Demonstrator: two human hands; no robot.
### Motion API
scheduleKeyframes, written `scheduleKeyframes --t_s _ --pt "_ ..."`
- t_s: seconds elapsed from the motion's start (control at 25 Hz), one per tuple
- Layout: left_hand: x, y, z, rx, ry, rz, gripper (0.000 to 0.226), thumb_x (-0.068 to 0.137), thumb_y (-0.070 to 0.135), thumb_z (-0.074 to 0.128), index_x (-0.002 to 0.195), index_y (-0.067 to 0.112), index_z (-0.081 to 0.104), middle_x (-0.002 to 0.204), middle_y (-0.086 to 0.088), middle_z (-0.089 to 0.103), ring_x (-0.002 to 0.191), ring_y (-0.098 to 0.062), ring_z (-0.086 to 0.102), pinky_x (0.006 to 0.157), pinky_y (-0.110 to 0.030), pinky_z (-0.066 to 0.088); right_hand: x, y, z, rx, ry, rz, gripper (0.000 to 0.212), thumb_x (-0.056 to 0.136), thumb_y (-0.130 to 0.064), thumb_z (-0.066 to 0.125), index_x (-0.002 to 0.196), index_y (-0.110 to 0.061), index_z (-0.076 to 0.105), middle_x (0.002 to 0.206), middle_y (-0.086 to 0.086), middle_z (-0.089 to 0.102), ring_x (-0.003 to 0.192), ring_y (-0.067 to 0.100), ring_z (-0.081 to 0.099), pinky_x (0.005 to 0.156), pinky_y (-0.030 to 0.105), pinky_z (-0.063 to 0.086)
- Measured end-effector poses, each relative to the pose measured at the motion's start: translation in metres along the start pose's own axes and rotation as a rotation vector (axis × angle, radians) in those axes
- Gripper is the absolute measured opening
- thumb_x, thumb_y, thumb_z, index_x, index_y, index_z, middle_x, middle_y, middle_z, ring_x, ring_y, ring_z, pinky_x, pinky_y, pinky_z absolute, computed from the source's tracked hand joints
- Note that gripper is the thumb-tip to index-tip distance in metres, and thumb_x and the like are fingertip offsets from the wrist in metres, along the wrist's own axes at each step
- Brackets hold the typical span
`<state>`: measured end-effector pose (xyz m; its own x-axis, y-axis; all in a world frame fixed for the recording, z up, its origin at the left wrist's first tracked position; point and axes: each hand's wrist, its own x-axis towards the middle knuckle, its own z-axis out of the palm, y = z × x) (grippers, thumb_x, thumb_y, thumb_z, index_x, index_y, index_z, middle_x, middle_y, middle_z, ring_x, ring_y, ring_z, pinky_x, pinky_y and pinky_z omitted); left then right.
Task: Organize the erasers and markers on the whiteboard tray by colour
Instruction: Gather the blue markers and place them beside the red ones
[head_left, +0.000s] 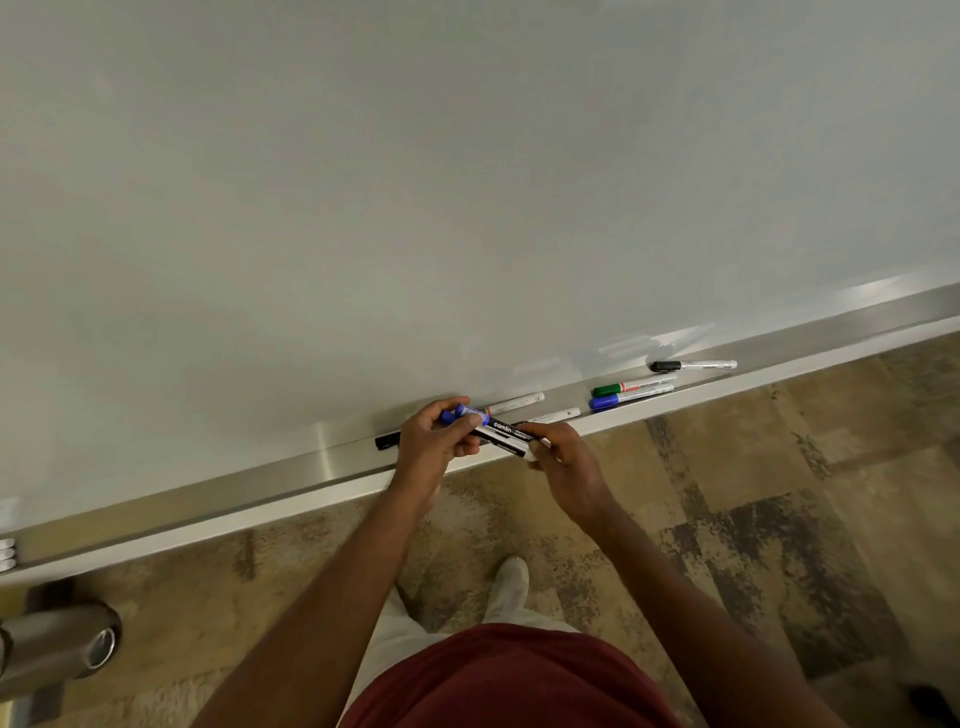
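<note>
— You see the whiteboard (467, 182)? It looks smooth and a bit shiny.
— And the tray (337, 457) under it, at your 12 o'clock?
— Brushed metal, with a soft shine. The blue-capped marker (485, 418) looks like glossy plastic.
— The floor (779, 493)?
— Carpet, rough and dull. The can (62, 642) at 8 o'clock is shiny metal.

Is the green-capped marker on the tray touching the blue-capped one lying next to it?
Touching. The head view shows the green-capped marker and the blue-capped marker lying side by side on the tray, with no gap visible between their caps.
</note>
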<state>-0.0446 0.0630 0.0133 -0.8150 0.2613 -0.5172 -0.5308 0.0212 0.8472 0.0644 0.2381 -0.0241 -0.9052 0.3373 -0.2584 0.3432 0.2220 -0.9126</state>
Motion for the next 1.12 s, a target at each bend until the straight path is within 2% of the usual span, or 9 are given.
scheduleKeyframes --t_s 0.08,0.2,0.32,0.44,0.52,0.6,0.64,0.92,1.12 --pt "0.004 0.0 0.002 -0.014 -0.045 -0.029 0.033 0.083 0.007 0.077 0.115 0.01 0.069 0.097 -0.019 0.071 0.065 -0.021 0.068 0.065 -0.03 0.06 -0.001 0.003 -0.011 0.109 -0.031 0.041 0.032 0.103 -0.008 0.052 0.128 -0.021 0.067 0.117 0.006 0.056 0.105 0.022 0.064 0.084 0.034 0.063" --pt "0.008 -0.001 0.006 -0.013 -0.117 -0.064 0.02 0.086 0.01 0.075 0.106 0.012 0.074 0.108 -0.024 0.07 0.07 -0.022 0.069 0.068 -0.031 0.06 0.002 0.007 -0.024 0.143 -0.077 0.064 0.034 0.102 -0.007 0.053 0.128 -0.023 0.068 0.12 0.009 0.056 0.108 0.022 0.063 0.083 0.03 0.062" --pt "0.01 -0.005 0.011 0.009 -0.121 -0.082 0.014 0.088 0.011 0.072 0.102 0.011 0.074 0.112 -0.025 0.069 0.076 -0.026 0.071 0.071 -0.032 0.061 0.007 0.009 -0.035 0.055 -0.099 0.038 0.038 0.102 -0.006 0.053 0.126 -0.031 0.067 0.118 0.006 0.058 0.106 0.021 0.062 0.084 0.031 0.061" --pt "0.01 -0.009 0.013 0.023 -0.094 -0.077 0.011 0.09 0.01 0.07 0.101 0.011 0.074 0.108 -0.021 0.071 0.081 -0.03 0.073 0.072 -0.031 0.062 0.016 0.013 -0.055 -0.185 -0.108 -0.08 0.034 0.102 -0.017 0.056 0.13 -0.033 0.063 0.123 -0.005 0.059 0.106 0.01 0.061 0.088 0.027 0.058" --pt "0.011 -0.012 0.012 0.028 -0.065 -0.066 0.011 0.091 0.009 0.069 0.1 0.011 0.073 0.106 -0.02 0.071 0.08 -0.03 0.074 0.071 -0.03 0.062 0.028 0.018 -0.077 -0.434 0.062 -0.119 0.032 0.1 -0.02 0.056 0.131 -0.028 0.059 0.131 -0.004 0.057 0.113 0.01 0.057 0.092 0.027 0.054" --pt "0.011 -0.015 0.009 0.048 -0.044 -0.062 0.013 0.091 0.008 0.068 0.104 0.007 0.071 0.107 -0.021 0.07 0.081 -0.032 0.074 0.072 -0.032 0.063 0.04 0.025 -0.101 -0.638 0.276 -0.064 0.032 0.097 -0.013 0.057 0.129 -0.019 0.058 0.132 0.004 0.059 0.119 0.019 0.053 0.095 0.035 0.053" --pt "0.011 -0.017 0.007 0.059 -0.037 -0.063 0.014 0.092 0.009 0.068 0.105 0.006 0.071 0.108 -0.022 0.069 0.082 -0.033 0.074 0.073 -0.033 0.063 0.044 0.029 -0.11 -0.717 0.308 -0.031 0.033 0.096 -0.009 0.057 0.128 -0.015 0.058 0.13 0.008 0.06 0.12 0.024 0.053 0.096 0.04 0.053" --pt "0.01 -0.024 0.002 0.051 -0.003 -0.111 0.014 0.091 0.009 0.068 0.105 0.008 0.071 0.115 -0.024 0.066 0.09 -0.039 0.073 0.079 -0.038 0.063 0.058 0.043 -0.132 -0.977 0.116 -0.035 0.039 0.094 -0.011 0.06 0.133 -0.015 0.057 0.132 0.008 0.059 0.124 0.029 0.049 0.103 0.045 0.045" --pt "0.01 -0.022 -0.001 0.014 0.028 -0.115 0.019 0.091 0.008 0.068 0.109 0.004 0.07 0.112 -0.022 0.067 0.09 -0.038 0.074 0.073 -0.032 0.063 0.067 0.041 -0.137 -1.038 0.055 -0.066 0.032 0.099 -0.015 0.059 0.13 -0.018 0.06 0.129 0.007 0.061 0.122 0.029 0.051 0.105 0.044 0.04"
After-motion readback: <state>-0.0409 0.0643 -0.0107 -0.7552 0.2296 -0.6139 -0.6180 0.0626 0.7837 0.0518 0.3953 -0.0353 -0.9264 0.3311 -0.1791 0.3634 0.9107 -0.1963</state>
